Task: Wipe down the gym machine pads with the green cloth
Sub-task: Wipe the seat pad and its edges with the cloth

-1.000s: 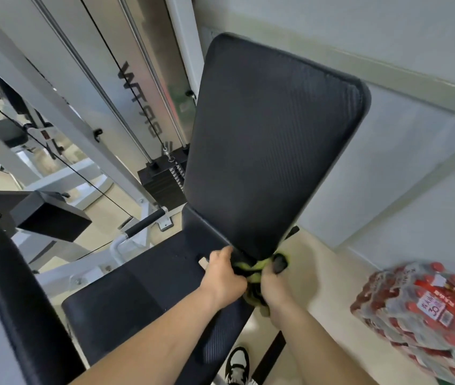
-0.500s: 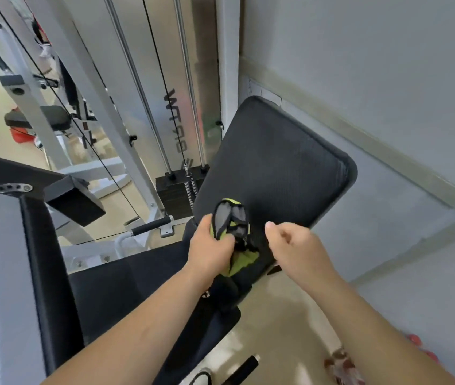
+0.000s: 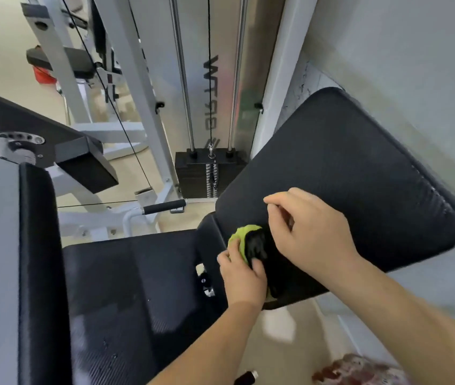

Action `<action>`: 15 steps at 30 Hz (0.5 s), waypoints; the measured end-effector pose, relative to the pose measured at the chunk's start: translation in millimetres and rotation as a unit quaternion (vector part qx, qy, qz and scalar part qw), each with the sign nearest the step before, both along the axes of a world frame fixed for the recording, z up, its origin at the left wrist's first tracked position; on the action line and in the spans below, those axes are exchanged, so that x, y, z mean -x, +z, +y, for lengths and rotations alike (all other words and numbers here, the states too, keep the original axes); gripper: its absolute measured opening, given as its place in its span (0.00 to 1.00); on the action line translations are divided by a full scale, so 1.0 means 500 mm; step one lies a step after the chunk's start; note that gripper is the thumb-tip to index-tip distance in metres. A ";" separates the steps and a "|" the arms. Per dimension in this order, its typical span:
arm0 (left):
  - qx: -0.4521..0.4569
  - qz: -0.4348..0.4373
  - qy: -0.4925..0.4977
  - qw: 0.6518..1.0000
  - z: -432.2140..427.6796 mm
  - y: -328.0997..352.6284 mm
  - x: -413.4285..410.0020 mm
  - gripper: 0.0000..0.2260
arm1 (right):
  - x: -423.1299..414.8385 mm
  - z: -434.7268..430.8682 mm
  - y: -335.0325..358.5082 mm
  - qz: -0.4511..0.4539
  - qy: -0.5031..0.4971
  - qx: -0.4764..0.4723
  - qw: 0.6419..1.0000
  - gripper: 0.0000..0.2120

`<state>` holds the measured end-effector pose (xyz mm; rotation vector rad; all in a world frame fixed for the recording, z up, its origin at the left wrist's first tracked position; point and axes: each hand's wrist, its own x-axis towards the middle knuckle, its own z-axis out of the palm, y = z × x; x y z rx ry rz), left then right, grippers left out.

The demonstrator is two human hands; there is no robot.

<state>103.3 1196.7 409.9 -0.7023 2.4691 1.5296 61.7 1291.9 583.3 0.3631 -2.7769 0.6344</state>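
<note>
Gym wall behind; left hand grips green cloth on the back pad, right hand curled, hold unclear; wiping looks barely begun.

One wide-angle view is given, taken from a camera worn on the head and aimed forward and steeply down. The back pad and seat pad are seen from close above (straight lines are bowed near the margins), the green cloth is roughly centred, and the weight stack is caught farther off.
</note>
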 end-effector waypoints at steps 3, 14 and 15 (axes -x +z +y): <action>-0.037 -0.127 0.054 0.990 -0.091 -0.068 0.017 0.21 | 0.096 -0.053 -0.054 -0.034 0.096 -0.088 0.991 0.09; -0.034 -0.107 0.015 0.994 -0.241 -0.193 0.347 0.19 | 0.341 -0.224 -0.246 -0.154 0.246 -0.409 0.865 0.12; -0.046 -0.091 0.048 0.994 -0.226 -0.208 0.333 0.21 | 0.348 -0.232 -0.258 -0.170 0.241 -0.429 0.854 0.12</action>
